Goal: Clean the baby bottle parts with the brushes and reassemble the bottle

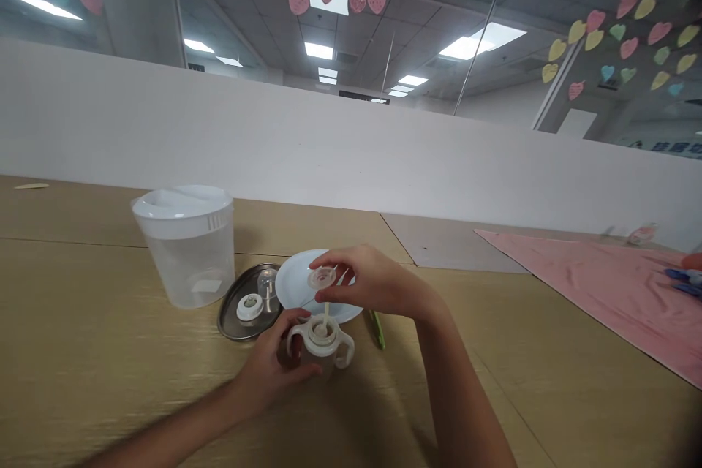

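Observation:
A clear bottle with two white handles (344, 352) stands near the middle of the table. Wrapped round its left side is my left hand (274, 362). Just above the open top, my right hand (367, 281) pinches a translucent round disc (322, 278) between thumb and fingers. A thin pale straw (326, 311) runs down from the disc into the bottle. Behind the bottle lies a white plate (293, 281), partly covered by my right hand. To its left, a metal tray (231, 314) holds a white ring (250, 307) and a clear dome-shaped cap (268, 283).
A translucent bucket with a white lid (186, 248) stands at the back left. A green tool (378, 329) lies right of the plate. Pink cloth (592, 270) covers the right side, where another person's fingertip (692, 261) shows by a blue object (684, 281).

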The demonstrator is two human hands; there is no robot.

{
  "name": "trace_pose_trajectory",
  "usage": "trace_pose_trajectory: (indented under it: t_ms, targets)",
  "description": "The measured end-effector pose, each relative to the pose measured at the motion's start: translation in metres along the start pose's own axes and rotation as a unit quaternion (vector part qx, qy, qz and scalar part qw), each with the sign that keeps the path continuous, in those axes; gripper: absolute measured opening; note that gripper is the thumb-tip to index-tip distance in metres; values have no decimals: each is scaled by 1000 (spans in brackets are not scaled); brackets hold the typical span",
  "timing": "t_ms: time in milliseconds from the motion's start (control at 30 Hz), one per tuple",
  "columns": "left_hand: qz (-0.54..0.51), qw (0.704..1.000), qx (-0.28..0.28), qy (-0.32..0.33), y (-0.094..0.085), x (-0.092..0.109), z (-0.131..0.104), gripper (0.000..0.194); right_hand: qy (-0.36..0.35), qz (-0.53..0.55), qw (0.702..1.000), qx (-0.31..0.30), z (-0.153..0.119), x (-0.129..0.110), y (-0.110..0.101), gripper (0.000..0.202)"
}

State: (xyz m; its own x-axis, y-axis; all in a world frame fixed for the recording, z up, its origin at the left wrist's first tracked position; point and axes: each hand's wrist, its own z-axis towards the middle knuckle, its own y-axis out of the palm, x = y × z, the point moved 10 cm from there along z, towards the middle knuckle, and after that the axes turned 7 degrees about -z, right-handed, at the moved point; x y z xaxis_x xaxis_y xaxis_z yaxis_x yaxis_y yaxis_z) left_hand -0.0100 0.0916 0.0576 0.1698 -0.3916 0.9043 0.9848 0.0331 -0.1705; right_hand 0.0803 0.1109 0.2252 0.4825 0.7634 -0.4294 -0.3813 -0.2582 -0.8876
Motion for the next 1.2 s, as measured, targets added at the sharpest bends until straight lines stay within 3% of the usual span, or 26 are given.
trace_pose_trajectory:
  t_ms: [167,267,367,433,500,600,700,867,1033,1133,1200]
  targets:
    - [18,1000,7,24,-1,3,-2,58,7,-101,989,-109,0,9,27,36]
    - [56,995,21,81,-12,17,-4,54,22,-83,989,-120,-2,15,30,47]
    - [151,975,87,141,-42,31,-1,29,36,-63,993,-97,-6,17,21,52]
    - [248,942,142,177,-67,40,2,18,48,-63,994,-69,-9,17,11,47]
    - [353,904,138,199,-79,41,8,15,55,-59,996,-34,-13,15,1,43]
    - [450,868,126,168,-95,29,16,18,48,-19,998,19,-19,6,-10,37]
    - [492,854,123,117,-103,18,18,21,39,34,997,50,-26,0,-13,28]
    - [504,855,97,73,-98,13,21,21,60,40,994,84,-32,1,-18,21]
    - [460,878,105,77,-106,19,23,22,101,55,986,124,-33,-2,-24,20]
    - [383,909,143,84,-121,30,18,23,128,83,973,172,-49,-4,-15,19]
    - [297,931,203,63,-135,37,10,24,137,144,950,239,-67,-2,-3,21]
